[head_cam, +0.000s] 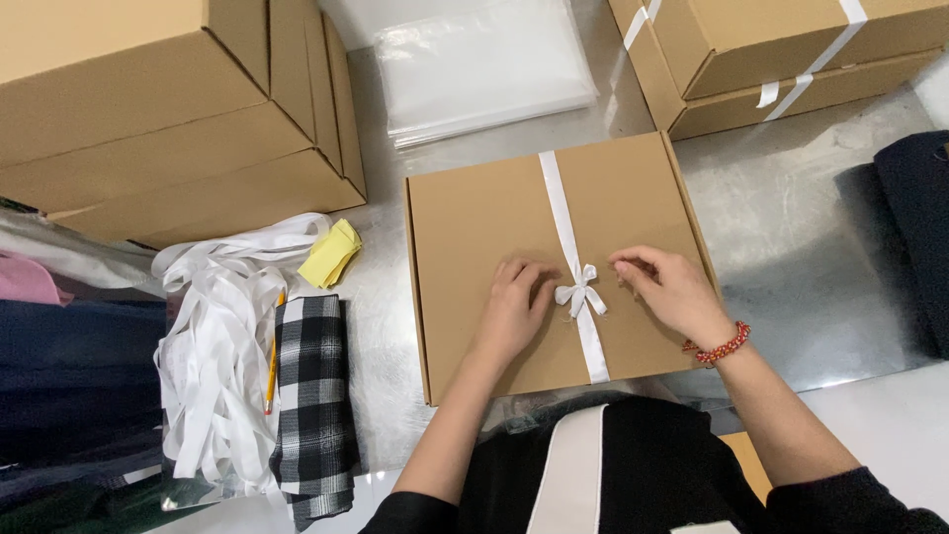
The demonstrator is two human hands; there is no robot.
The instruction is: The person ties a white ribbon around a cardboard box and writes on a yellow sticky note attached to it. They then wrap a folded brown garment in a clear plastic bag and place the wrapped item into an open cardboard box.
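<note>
- Ribbon [571,242] runs white and flat down the lid of the flat cardboard box [484,222] in front of me, and is knotted into a small bow [579,294] near the box's near edge.
- My left hand [514,302] rests on the lid just left of the bow, fingers curled down, gripping nothing that I can see.
- My right hand [667,287] sits just right of the bow, fingertips pinched together, seemingly on a bow loop or tail; I cannot tell for sure.
- Risk, as I judge it: tugging one loop harder would leave the bow lopsided or pull the knot loose, and the band could slide off centre.
- The box lies on a grey metal table [791,237].
- Around it: stacked cartons [148,109], clear plastic bags [479,64], loose ribbon lengths [213,366], a pencil [271,371], checked cloth [314,396].
</note>
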